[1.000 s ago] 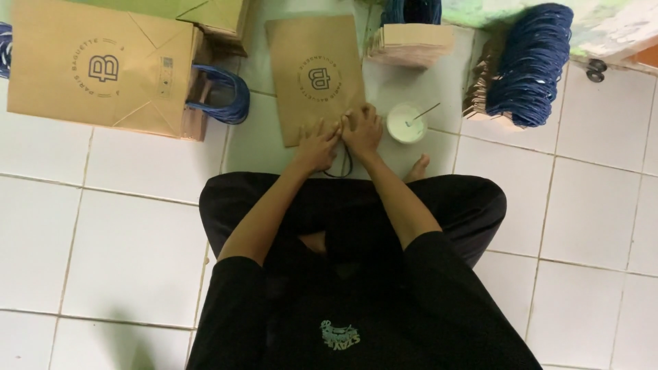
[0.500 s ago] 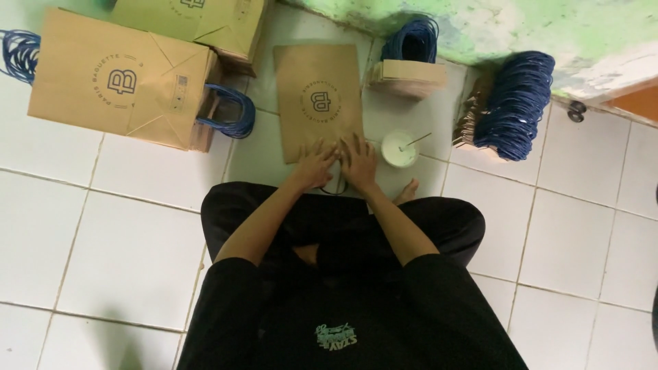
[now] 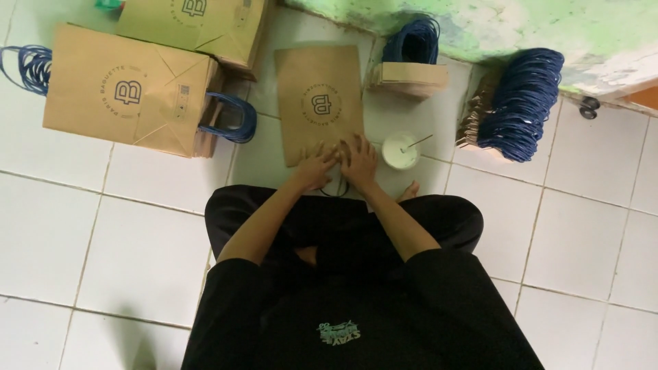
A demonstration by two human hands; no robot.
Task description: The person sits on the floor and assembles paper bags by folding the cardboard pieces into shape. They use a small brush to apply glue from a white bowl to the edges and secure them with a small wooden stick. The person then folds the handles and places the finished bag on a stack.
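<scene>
pressing: we lay both hands flat on the near edge of the flat brown paper bag (image 3: 319, 103), on the white tiled floor (image 3: 137, 233) before our knees.
left hand (image 3: 315, 166): spread, gripping nothing.
right hand (image 3: 359, 161): likewise flat.
tip: keep pressure even; avoid the small white cup with a stick (image 3: 400, 150) beside it.

Single head-worn view, straight down over lap, hands and tiled floor (image 3: 137, 226), fairly near.

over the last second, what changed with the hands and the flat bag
Little changed: both hands, left hand and right hand, stay pressed on the near edge of the flat paper bag; only the camera view shifted. The white cup and finished bags stayed put.
</scene>
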